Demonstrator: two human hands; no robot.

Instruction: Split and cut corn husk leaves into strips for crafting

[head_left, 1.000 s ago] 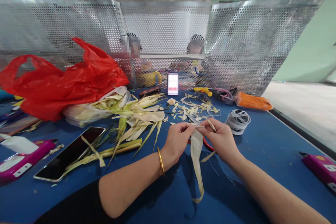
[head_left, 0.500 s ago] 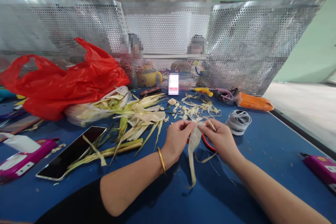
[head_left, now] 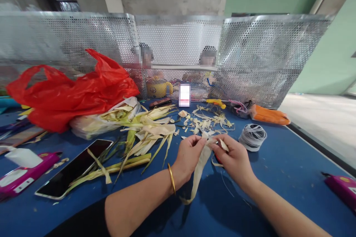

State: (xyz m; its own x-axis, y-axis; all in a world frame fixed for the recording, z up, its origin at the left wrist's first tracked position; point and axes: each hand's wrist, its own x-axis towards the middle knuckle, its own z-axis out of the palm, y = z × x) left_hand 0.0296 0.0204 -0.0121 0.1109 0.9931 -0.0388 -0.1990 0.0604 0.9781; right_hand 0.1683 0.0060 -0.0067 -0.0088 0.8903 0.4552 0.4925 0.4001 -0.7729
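Since the earlier frame, the loose tail of the pale husk strip [head_left: 198, 176] has been swung toward the left wrist, and the whole scene is shown a little lower in the view. The strip is held in front of the body, above the blue table [head_left: 230, 213], its upper end pinched between the thumb and fingers of the left hand [head_left: 187, 157] and gripped by the closed fingertips of the right hand [head_left: 233, 155]. A small curled piece [head_left: 224, 145] is also held at the right fingers; whether it is joined to the strip cannot be told. Beneath that hand, a red object [head_left: 218, 159] is mostly hidden. Husk scraps [head_left: 204, 123] are scattered beyond the hands, and a wound bundle of cord [head_left: 253, 137] is placed near the right hand.
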